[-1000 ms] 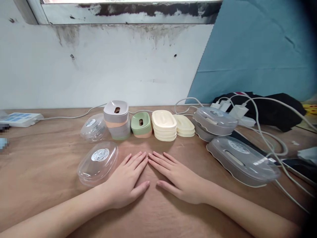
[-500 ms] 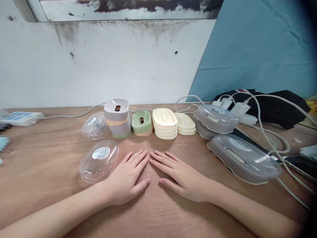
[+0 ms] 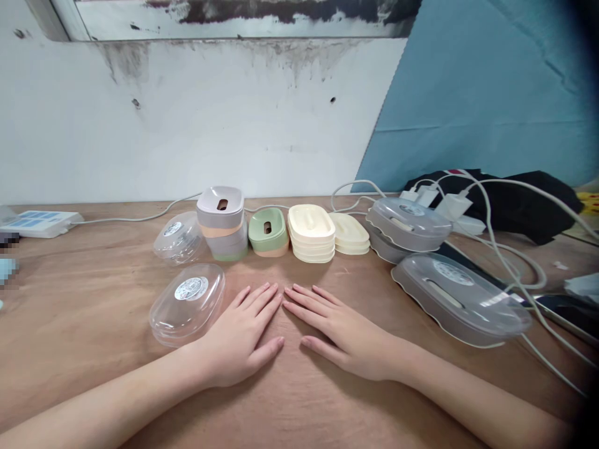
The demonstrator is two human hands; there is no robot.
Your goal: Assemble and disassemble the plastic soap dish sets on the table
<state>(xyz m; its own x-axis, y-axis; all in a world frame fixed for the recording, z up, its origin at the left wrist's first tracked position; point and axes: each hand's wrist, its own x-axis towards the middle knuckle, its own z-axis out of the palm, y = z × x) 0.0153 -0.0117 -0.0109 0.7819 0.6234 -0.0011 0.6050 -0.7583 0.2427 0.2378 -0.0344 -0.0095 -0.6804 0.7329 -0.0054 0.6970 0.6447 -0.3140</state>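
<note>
My left hand [image 3: 243,337] lies flat on the wooden table [image 3: 290,411], fingers out and holding nothing. Mirroring it, my right hand [image 3: 341,330] also rests palm down and empty, its fingertips close to the left ones. Close beside my left wrist is a clear plastic lid [image 3: 187,308] with a round sticker; another clear lid [image 3: 175,240] sits behind. Beyond my fingertips stand a stack of lilac, peach and green slotted plastic pieces [image 3: 222,224], a shorter green and peach stack [image 3: 269,234], a tall stack of cream oval pieces [image 3: 311,231] and a lower cream stack [image 3: 350,234].
On the right are grey soap-dish-like boxes with clear covers [image 3: 461,299], two of them stacked [image 3: 412,224]. White chargers and cables [image 3: 453,202] tangle behind, beside black fabric [image 3: 524,199]. A phone [image 3: 568,312] lies far right; a power strip [image 3: 42,223] sits far left. A white wall [image 3: 210,125] closes the back.
</note>
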